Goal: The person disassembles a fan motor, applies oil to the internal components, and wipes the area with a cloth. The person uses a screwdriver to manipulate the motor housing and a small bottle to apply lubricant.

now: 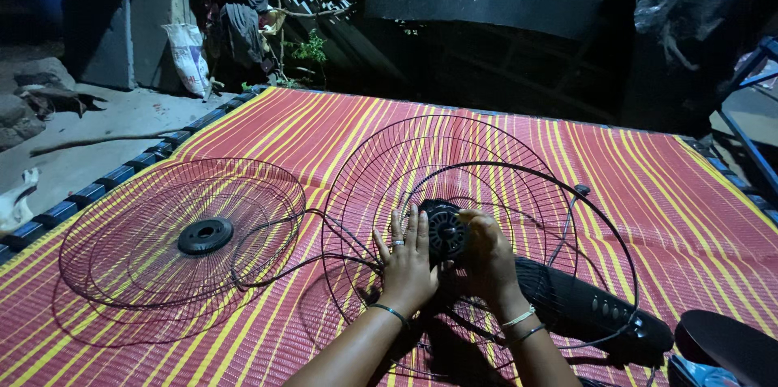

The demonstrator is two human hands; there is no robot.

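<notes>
A woven mat [648, 192], striped red and yellow with a dark edging, is spread across the whole working surface. On it, at centre, a black wire fan guard [454, 192] is seen tilted up, round, built of thin radial spokes bound by an outer ring; it is seated around the fan's motor hub [444, 231], a black ribbed disc at its middle. Behind the guard, toward the lower right, the black fan body [592, 310] lies on its side, smooth plastic, with a row of small buttons showing.

A 2nd wire guard [182, 233] is laid flat on the mat to the left, well apart from the hands, domed, with a solid black ring at its centre. A thin black cord [275, 261] is looped between the 2 guards.

The left hand [407, 261] is pressed flat against the spokes just beside the hub, fingers spread and apart, closed on nothing; 1 ring and a wrist band are worn. The right hand [489, 261] is curled around the hub's right side, fingers clamped on it; 2 bangles sit at the wrist.
</notes>
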